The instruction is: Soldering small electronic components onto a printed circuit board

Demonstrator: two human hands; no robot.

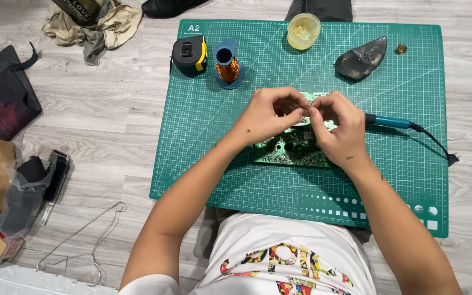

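My left hand (269, 113) and my right hand (338, 127) meet fingertip to fingertip above a green circuit board (289, 151) on the green cutting mat (203, 131). Both pinch something very small between thumb and fingers; it is too small to name. The hands hide the top of the board. A blue-handled soldering iron (389, 122) lies just right of my right hand, its cable trailing off to the right.
At the mat's far edge sit a black and yellow tape measure (190, 55), a copper wire spool (228, 66), a round yellowish tub (303, 31) and a dark grey lump (363, 58). On the floor to the left lie cloths (96, 27), bags (1, 98) and a wire hanger (83, 240).
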